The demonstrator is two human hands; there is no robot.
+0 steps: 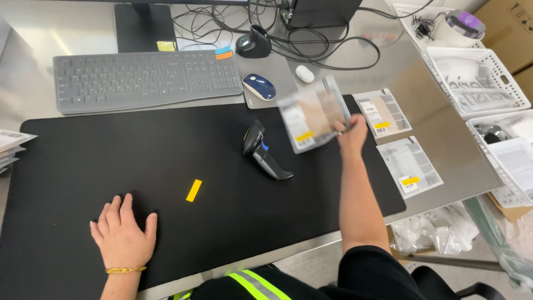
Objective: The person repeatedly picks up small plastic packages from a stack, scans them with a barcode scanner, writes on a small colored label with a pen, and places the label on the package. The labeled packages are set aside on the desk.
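Packet [313, 114] tilted, long axis upper-right, pinched by right hand [352, 133].

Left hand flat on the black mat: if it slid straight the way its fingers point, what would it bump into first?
The left hand points up the black mat, away from the person. The mat ahead looks bare, so it would probably reach the grey keyboard first. The yellow strip lies off to the right of that line.
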